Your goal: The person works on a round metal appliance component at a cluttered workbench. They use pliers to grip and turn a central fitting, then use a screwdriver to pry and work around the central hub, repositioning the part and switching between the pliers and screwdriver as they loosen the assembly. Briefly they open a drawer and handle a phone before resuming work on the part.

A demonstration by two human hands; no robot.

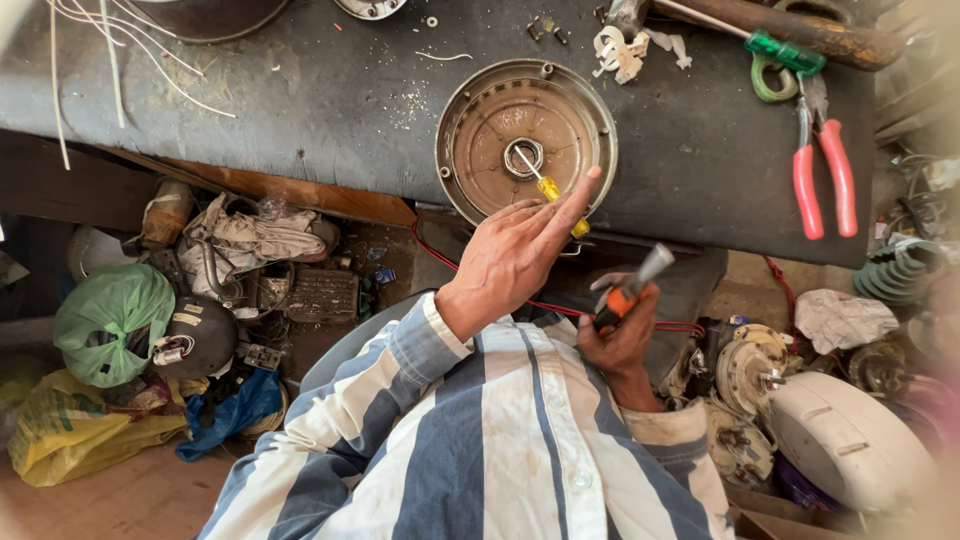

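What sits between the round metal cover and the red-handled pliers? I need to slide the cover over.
Head view: bare dark bench top between round metal cover and red-handled pliers.

Left hand (520, 250) reaches forward, fingers extended; right hand (625, 335) clenched beside it.
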